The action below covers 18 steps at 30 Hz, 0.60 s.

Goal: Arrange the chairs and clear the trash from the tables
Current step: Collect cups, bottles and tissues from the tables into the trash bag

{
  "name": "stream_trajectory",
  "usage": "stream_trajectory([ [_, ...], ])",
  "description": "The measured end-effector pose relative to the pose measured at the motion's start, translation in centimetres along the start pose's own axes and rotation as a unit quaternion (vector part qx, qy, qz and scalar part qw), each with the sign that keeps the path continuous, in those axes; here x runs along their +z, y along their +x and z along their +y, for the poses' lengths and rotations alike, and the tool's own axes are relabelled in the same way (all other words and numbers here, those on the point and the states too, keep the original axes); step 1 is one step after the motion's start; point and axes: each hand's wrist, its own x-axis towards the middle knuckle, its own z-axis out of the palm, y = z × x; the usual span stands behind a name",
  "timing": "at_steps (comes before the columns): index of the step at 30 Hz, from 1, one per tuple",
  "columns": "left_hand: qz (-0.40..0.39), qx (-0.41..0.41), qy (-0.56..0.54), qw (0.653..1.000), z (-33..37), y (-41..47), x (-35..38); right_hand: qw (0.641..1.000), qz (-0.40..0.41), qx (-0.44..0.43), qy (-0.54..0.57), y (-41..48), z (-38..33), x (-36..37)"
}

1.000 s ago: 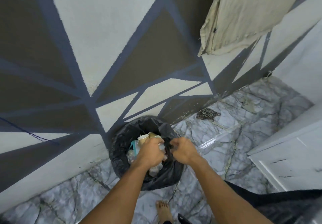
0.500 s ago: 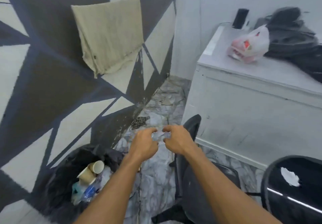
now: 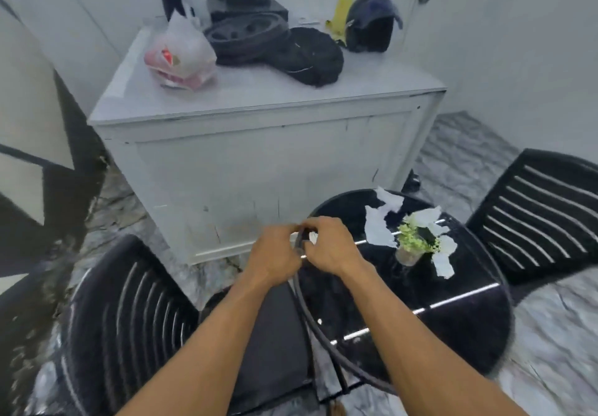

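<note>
- View swings right onto black counter (image 3: 453,334), paper scraps (image 3: 377,231) lower right.
- Left hand (image 3: 275,253) and right hand (image 3: 330,247) curled together mid-frame; what they hold, cannot tell.
- Lift scraps without tipping plant (image 3: 415,242).

Table (image 3: 453,325): glossy black top. Chairs (image 3: 123,312): black slatted plastic. Scraps (image 3: 377,228): white paper. Floor (image 3: 556,334): polished marble.
</note>
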Motion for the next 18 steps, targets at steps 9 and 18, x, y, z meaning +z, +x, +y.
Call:
stream_trajectory([
  [9, -0.068, -0.03, 0.049, 0.996, 4.4, 12.6, 11.4, 0.996, -0.014, 0.086, -0.023, 5.9, 15.0, -7.3],
  [18, -0.117, -0.09, 0.142, 0.979, -0.1, 16.6, 16.8, 0.992, -0.016, 0.119, -0.034, 9.3, 20.2, -9.8],
])
